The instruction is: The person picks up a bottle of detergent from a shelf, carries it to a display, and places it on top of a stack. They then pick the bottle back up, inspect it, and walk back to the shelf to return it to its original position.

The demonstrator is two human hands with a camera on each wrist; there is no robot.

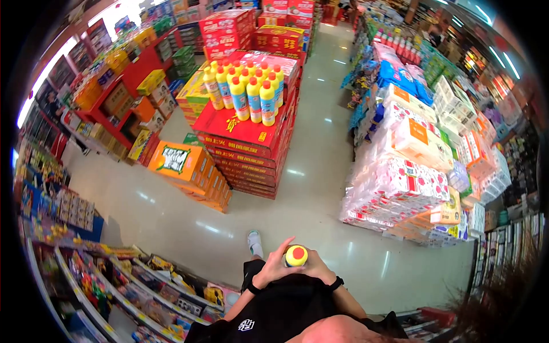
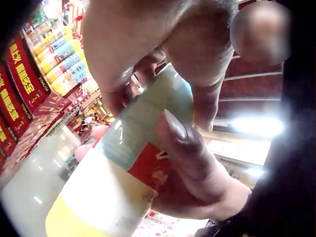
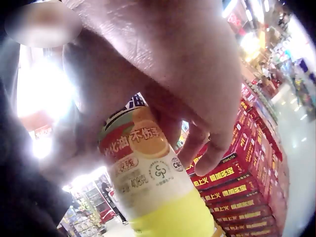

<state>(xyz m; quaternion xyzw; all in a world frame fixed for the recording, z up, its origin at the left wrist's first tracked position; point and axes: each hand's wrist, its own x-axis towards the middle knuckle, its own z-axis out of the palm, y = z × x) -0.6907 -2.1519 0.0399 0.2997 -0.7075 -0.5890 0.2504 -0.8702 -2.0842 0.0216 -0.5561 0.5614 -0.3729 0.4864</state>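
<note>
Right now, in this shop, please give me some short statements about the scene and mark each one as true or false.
1. The left hand and the right hand both hold the yellow bottle. True.
2. This bottle has a blue cap. False: the cap is red.
3. Other bottles stand on the stacked red boxes. True.
4. The held bottle rests on the floor. False: it is held up above the floor.

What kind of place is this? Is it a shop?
Most likely a supermarket: stacked red cartons topped with yellow bottles, piles of wrapped paper packs, and shelves full of goods. The left hand and right hand grip one such bottle.
</note>
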